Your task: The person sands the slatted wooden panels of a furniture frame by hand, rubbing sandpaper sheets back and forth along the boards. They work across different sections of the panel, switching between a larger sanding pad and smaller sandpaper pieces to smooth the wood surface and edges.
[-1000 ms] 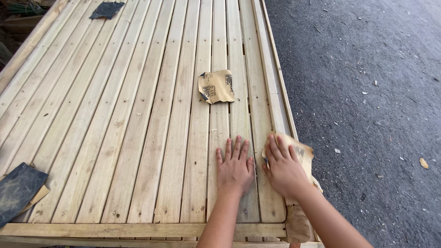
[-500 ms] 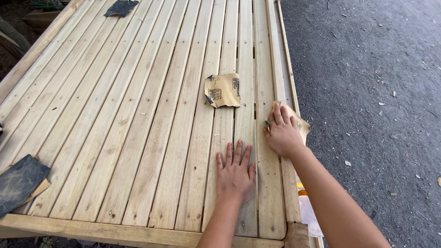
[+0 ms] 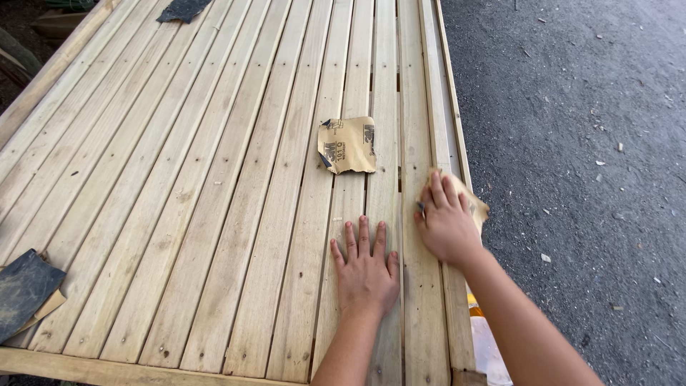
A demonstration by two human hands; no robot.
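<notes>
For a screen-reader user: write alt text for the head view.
A right hand presses sandpaper against a slatted wooden panel's right edge; the left hand lies flat beside it. Another sandpaper sheet lies loose ahead.

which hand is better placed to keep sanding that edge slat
Right: the right hand already presses sandpaper on the edge slat. The left hand lies flat, holding nothing.

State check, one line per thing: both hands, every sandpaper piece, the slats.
Left hand: flat, fingers spread, empty.
Right hand: pressing held sandpaper on the edge slat.
Loose sandpaper: lying curled, backing up.
Dark sandpaper: lying grit up, lower left.
Far sandpaper: lying at the top edge.
Slats: bare wood.
</notes>
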